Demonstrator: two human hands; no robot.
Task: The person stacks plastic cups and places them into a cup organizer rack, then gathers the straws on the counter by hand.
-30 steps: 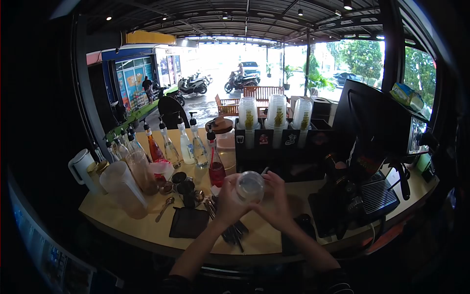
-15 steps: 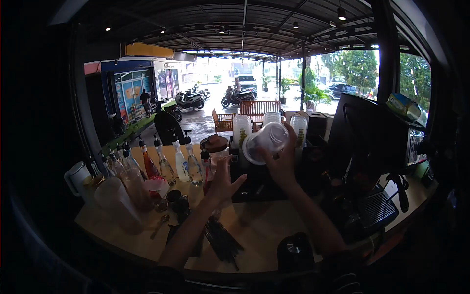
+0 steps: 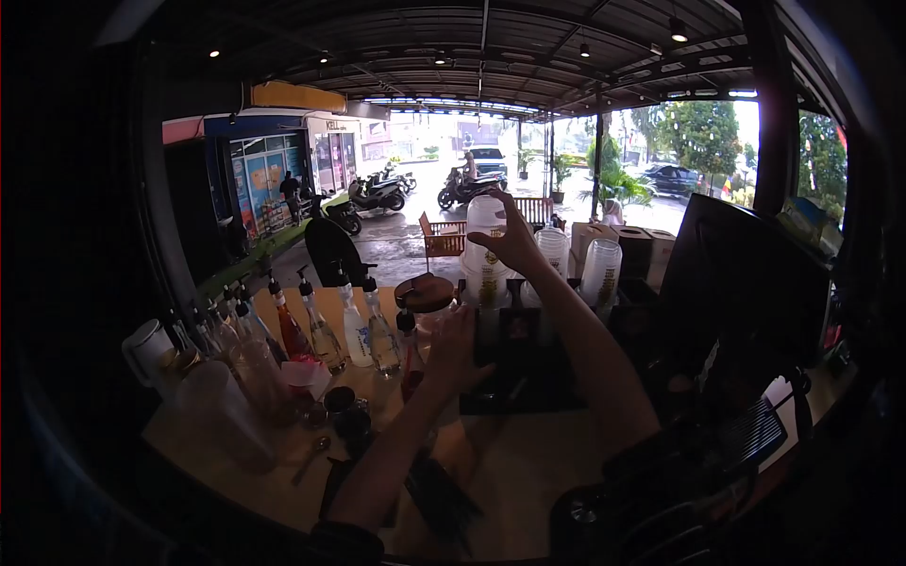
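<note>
In my right hand [image 3: 517, 243] is a clear plastic cup [image 3: 482, 224], gripped between fingers and thumb. It is upside down at the top of the left cup stack [image 3: 491, 283]; whether it has settled there I cannot tell. My left hand [image 3: 453, 351] is open, thumb apart from the fingers, holding nothing. It overlaps a clear jar with a brown lid [image 3: 425, 293]; contact is unclear. Two more stacks of clear cups, a middle stack [image 3: 553, 249] and a right stack [image 3: 601, 269], stand beside the first.
Several pump bottles [image 3: 324, 330] line the counter's left side, near a clear pitcher [image 3: 222, 415] and a white jug [image 3: 149, 351]. A spoon [image 3: 311, 459] and dark straws [image 3: 444, 505] lie closer. A dark machine [image 3: 727, 283] stands right.
My right hand has carried the cup left and up to the left stack, turning it from tilted to upright-inverted. My left hand has shifted slightly right and lower. The view has tilted slightly.
</note>
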